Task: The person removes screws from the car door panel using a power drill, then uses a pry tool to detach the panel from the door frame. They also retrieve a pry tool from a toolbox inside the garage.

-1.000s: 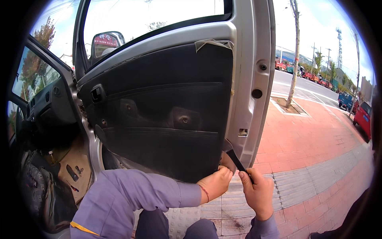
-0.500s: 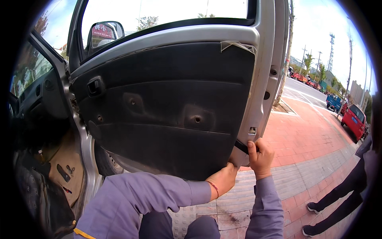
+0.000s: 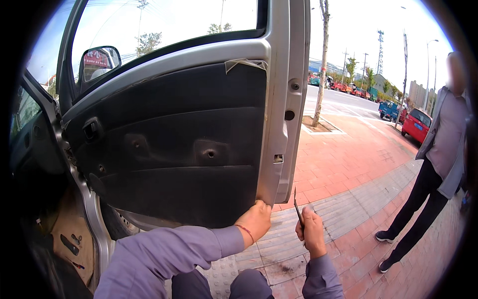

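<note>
Black door panel [image 3: 174, 187] pinched in left hand [image 3: 254, 221], dark tool [image 3: 298, 211] in right hand [image 3: 311, 233]

Panel sits on inner side of open silver door [image 3: 275, 122]; clear film [image 3: 241, 64] sticks out at its top corner. Left hand: fingers curled narrow on panel's lower corner, near door's free edge, fingertips partly hidden. Right hand: closed around tool, which is thin, near upright, tip up, in view just beside door's edge. Tan footwell mat [image 3: 62, 219], lower left: dark elongated item [image 3: 69, 244] plus smaller bits, too small to ID. Side mirror [image 3: 100, 62] beyond window. Another person [image 3: 440, 149] stands at right on red brick pavement [image 3: 343, 154]; red car [image 3: 417, 124] behind.
</note>
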The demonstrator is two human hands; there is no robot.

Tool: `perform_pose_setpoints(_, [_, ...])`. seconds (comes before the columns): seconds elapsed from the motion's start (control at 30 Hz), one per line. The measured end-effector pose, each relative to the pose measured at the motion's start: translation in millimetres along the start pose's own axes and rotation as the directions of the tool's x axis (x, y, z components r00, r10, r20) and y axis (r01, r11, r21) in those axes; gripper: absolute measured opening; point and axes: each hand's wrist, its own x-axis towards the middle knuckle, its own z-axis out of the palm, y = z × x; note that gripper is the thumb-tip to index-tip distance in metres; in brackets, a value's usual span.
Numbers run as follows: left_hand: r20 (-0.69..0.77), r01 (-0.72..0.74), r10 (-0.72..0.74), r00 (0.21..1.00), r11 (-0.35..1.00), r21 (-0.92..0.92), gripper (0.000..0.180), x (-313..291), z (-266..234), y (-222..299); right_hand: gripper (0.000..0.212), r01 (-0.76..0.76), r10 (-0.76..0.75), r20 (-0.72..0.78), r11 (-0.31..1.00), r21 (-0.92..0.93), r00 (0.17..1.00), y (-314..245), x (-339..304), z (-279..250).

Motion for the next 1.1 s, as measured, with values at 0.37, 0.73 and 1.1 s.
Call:
perform_pose_setpoints(0.37, [0.125, 0.067, -0.062, 0.990, 0.997, -0.037, 0.025, 11, -14, 16, 0.025, 0.596, -0.753, 0.164, 0.347, -0.724, 0.637, -176, 2, 38])
perform_pose_setpoints(0.73, [0.059, 0.103, -0.097, 0.993, 0.990, -0.095, 0.027, 11, -6, 20, 0.022, 0.574, -0.824, 0.321, 0.006, -0.819, 0.468, -235, 34, 75])
perform_pose_setpoints(1.1, [-0.114, 0.096, -0.122, 0.986, 0.973, -0.210, 0.024, -6, -17, -6, 0.024, 0.723, -0.764, 0.226, 0.406, -0.559, 0.604, -222, 63, 72])
